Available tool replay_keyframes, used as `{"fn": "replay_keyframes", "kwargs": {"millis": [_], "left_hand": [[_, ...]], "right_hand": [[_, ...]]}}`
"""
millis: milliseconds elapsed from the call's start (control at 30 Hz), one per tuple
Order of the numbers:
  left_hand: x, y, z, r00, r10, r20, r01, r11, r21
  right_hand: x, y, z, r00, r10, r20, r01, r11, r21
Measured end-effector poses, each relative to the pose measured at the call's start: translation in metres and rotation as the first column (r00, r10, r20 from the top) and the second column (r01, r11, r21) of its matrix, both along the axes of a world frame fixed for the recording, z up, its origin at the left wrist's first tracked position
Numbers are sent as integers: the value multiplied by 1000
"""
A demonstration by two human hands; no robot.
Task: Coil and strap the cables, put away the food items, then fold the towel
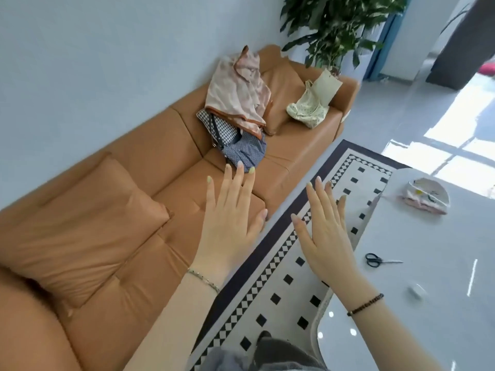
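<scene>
No readable text, label, brand or number is showing anywhere. The pouch lying on the table is carrying small printed marks, but they are coming out too blurred to read as letters.

left hand flat, empty | right hand flat, empty | sofa
</scene>
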State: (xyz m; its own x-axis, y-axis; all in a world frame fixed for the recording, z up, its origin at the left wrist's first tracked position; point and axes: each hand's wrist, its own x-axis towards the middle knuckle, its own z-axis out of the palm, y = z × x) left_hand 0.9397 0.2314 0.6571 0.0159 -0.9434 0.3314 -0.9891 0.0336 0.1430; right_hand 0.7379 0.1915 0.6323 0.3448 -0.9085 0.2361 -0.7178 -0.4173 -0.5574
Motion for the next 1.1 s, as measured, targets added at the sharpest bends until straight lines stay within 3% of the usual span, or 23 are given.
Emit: {"fn": "replay_keyframes", "kwargs": {"millis": [200,467,700,833,900,1100], "left_hand": [[16,-91,-9,995,-97,-31,98,994,46],[16,-264,-48,912,-408,-41,410,908,80],[-23,-414,-49,708,-705,-50,706,702,93],[-67,-450,-47,582,-810,-74,810,570,137],[-104,-461,-53,461,-885,-60,879,446,167],[-196,-484,-53,192,-980,59,968,198,156]], "right_hand": [[20,-68,1,996,-90,9,90,996,10],[30,-186,-20,934,-355,-38,356,934,32],[1,-266,-22,733,-676,-77,678,735,13],[-15,-275,-17,628,-770,-111,775,632,3],[-31,-270,-19,526,-841,-130,849,528,18],[-79,-270,-28,269,-949,-165,963,262,64]]}}
